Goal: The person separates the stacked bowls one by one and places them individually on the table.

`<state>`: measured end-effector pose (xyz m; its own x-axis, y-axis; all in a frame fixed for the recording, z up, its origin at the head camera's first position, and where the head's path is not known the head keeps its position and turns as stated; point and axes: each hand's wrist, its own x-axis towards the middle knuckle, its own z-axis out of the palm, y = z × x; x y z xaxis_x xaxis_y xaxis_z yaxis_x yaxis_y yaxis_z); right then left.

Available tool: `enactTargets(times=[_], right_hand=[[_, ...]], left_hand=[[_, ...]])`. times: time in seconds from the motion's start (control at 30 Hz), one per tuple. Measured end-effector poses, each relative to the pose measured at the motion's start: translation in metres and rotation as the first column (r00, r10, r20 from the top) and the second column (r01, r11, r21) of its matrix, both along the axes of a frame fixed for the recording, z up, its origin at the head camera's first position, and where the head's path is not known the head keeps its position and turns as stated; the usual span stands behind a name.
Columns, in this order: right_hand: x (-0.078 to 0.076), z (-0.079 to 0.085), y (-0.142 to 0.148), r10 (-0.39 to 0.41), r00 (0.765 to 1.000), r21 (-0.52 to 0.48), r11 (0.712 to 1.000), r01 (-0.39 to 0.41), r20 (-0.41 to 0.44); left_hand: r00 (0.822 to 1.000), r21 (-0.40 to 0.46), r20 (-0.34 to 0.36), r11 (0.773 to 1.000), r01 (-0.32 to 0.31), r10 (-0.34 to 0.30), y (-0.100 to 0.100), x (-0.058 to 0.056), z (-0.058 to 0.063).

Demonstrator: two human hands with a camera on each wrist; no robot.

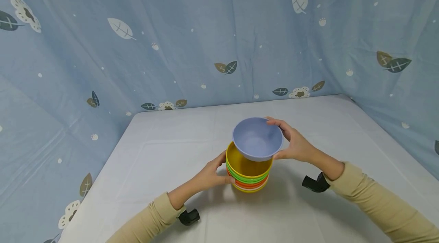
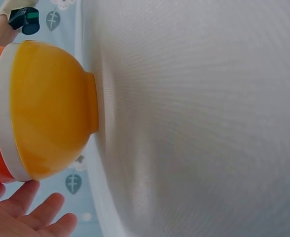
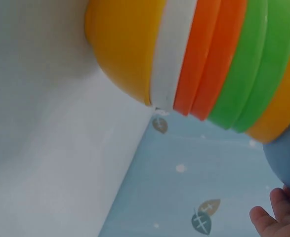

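Observation:
A periwinkle-blue bowl point(image 1: 258, 138) is tilted above the top of a stack of bowls, its rim held at the right side by my right hand point(image 1: 297, 145), thumb on the near side and fingers on the far side. Beneath it, a yellow bowl point(image 1: 246, 167) tops the stack. Green bowls point(image 3: 256, 59), orange bowls point(image 3: 211, 54) and a white bowl point(image 3: 172, 54) follow downward, and another yellow bowl point(image 2: 53, 108) stands lowest on the table. My left hand point(image 1: 210, 174) holds the stack's left side, thumb in front and fingers round the back.
A white cloth covers the table point(image 1: 164, 151). Behind and beside it hangs a blue curtain point(image 1: 171, 44) printed with leaves and flowers. Black wrist-worn devices point(image 1: 315, 183) sit below both sleeves point(image 1: 374, 201).

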<state>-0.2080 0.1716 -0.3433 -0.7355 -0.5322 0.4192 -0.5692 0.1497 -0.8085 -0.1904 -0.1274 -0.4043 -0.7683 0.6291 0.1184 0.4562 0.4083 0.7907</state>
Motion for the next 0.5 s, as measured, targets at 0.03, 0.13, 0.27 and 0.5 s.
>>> enactTargets(times=[0.03,0.13,0.27,0.5], right_hand=[[0.0,0.002,0.001,-0.008,1.0,0.001,1.0,0.008,0.003],[-0.001,0.006,0.002,-0.026,1.0,-0.003,1.0,0.026,0.016],[-0.003,0.012,0.005,-0.042,0.999,-0.018,0.999,0.042,0.02],[-0.008,0.015,0.012,-0.084,0.996,-0.04,0.996,0.085,0.03]], left_hand=[[1.0,0.0,-0.002,1.0,-0.001,0.001,0.0,0.0,0.0],[1.0,-0.002,0.007,1.0,-0.001,0.001,0.001,0.002,0.003],[1.0,0.005,0.017,1.0,0.0,0.0,0.002,0.004,0.008],[0.999,0.025,0.031,1.0,-0.008,0.008,0.0,-0.001,-0.002]])
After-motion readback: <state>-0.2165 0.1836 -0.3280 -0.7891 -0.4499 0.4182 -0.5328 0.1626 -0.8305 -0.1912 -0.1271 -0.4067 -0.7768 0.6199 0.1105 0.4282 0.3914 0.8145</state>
